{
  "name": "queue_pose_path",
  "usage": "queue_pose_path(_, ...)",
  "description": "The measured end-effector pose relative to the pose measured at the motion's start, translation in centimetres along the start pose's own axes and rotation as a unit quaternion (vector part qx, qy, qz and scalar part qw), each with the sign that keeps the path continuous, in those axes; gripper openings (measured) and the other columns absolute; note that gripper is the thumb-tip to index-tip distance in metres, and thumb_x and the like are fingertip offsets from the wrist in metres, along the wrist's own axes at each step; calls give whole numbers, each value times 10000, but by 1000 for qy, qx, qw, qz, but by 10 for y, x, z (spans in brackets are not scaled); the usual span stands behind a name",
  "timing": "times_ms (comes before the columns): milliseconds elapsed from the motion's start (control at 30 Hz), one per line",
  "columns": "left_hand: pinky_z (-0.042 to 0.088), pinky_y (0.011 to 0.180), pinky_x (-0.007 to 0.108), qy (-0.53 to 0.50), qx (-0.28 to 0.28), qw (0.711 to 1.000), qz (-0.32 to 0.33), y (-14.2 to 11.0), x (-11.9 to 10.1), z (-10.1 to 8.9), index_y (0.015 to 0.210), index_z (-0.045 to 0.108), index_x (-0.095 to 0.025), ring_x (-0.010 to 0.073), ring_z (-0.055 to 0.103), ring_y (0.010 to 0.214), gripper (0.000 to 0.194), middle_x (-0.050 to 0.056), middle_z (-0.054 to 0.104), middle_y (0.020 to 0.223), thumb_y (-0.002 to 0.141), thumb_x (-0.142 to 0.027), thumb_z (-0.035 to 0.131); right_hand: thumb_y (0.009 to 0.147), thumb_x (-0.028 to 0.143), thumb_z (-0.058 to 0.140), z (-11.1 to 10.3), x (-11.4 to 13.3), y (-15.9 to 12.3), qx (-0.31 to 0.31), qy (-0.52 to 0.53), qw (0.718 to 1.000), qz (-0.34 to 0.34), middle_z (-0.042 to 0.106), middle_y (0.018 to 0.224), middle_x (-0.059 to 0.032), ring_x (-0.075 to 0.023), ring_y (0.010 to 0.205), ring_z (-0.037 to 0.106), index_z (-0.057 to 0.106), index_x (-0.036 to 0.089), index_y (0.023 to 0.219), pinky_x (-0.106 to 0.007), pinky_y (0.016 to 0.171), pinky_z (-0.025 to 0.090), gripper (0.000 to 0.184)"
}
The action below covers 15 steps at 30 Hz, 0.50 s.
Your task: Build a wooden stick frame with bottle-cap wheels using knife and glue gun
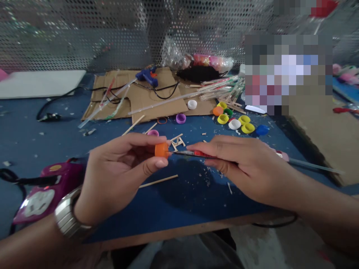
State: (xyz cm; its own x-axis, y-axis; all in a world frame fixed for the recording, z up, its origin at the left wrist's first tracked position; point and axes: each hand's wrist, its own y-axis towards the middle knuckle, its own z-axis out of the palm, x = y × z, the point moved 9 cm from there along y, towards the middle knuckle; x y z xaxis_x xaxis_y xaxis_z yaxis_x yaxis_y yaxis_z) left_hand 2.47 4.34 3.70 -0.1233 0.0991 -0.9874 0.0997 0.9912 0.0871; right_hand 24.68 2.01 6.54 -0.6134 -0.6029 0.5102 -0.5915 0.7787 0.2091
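Observation:
My left hand [112, 172] pinches an orange bottle cap [160, 150] between thumb and fingers, above the middle of the blue table. A red craft knife [198, 153] is gripped in my right hand [249, 172]. Its narrow dark tip points left and meets the cap's right side; how deep it goes I cannot tell. Just behind the cap lie a pink bottle cap [153, 133] and a small frame of joined wooden sticks [177, 142]. Below the hands rests a loose wooden stick [158, 181].
Several bottle caps [244, 120] cluster at the right. Behind are cardboard sheets [157, 93] with a blue glue gun [147, 76] and its cord. A magenta device [60, 179] sits left of my wrist; a cardboard piece [316, 138] lies right. The table's front edge [179, 228] runs near me.

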Motion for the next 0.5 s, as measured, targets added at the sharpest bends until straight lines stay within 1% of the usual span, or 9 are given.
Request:
queue_pose_path(67, 721, 817, 210, -50, 26, 998, -37, 3, 8, 4, 1023, 924, -328, 174, 845, 880, 258, 11, 895, 999, 797, -368, 1043, 1174, 231, 459, -2, 3, -2, -8, -98, 994, -51, 794, 1155, -64, -198, 887, 738, 710, 322, 1553, -311, 736, 535, 464)
queue_pose_path(133, 712, 743, 191, -113, 74, 987, -82, 5, 15, 13, 1005, 926, -301, 146, 827, 777, 230, 21, 879, 943, 822, -397, 1027, 1182, 251, 405, -4, 6, -3, -16, -189, 978, -87, 773, 1117, -66, -216, 851, 697, 718, 359, 1541, -327, 702, 492, 488)
queue_pose_path(200, 698, 687, 175, -148, 115, 976, -112, 5, 19, 20, 997, 927, -287, 121, 802, 703, 216, 21, 861, 907, 847, -419, 1008, 1189, 278, 386, -5, 8, -4, -21, -232, 967, -101, 772, 1075, -60, -218, 838, 679, 727, 378, 1525, -322, 694, 476, 489)
queue_pose_path(233, 696, 685, 171, -148, 121, 975, -115, 6, 20, 21, 995, 927, -287, 118, 800, 704, 212, 22, 859, 912, 852, -425, 1004, 1189, 279, 387, -6, 8, -4, -22, -234, 967, -99, 777, 1069, -57, -212, 833, 681, 732, 381, 1517, -315, 693, 479, 486)
queue_pose_path(300, 703, 736, 174, -122, 96, 983, -97, 7, 16, 15, 994, 926, -302, 129, 818, 775, 224, 21, 874, 971, 826, -414, 1024, 1187, 269, 409, -6, 8, -3, -22, -197, 977, -78, 791, 1097, -57, -200, 839, 705, 738, 373, 1511, -306, 699, 505, 474)
queue_pose_path(400, 721, 848, 216, -66, 35, 996, -49, 8, 7, 3, 971, 919, -352, 169, 846, 914, 260, -6, 895, 1039, 759, -377, 1067, 1185, 284, 491, -2, 4, 0, -12, -45, 999, -18, 831, 1171, -59, -198, 934, 777, 734, 327, 1525, -304, 773, 592, 420)
queue_pose_path(467, 727, 895, 246, -36, 14, 999, -23, 7, 1, 1, 950, 914, -374, 186, 853, 961, 259, -25, 900, 1052, 748, -337, 1072, 1168, 310, 571, 2, -2, 2, -1, 47, 998, 40, 862, 1225, -54, -215, 1057, 813, 760, 310, 1489, -317, 864, 640, 373)
queue_pose_path(500, 728, 909, 254, -25, 11, 1000, -13, 6, -1, 1, 948, 914, -378, 190, 856, 975, 261, -30, 902, 1061, 749, -313, 1070, 1156, 316, 601, 5, -5, 3, 5, 72, 995, 65, 869, 1252, -51, -226, 1111, 819, 779, 311, 1459, -326, 900, 651, 351)
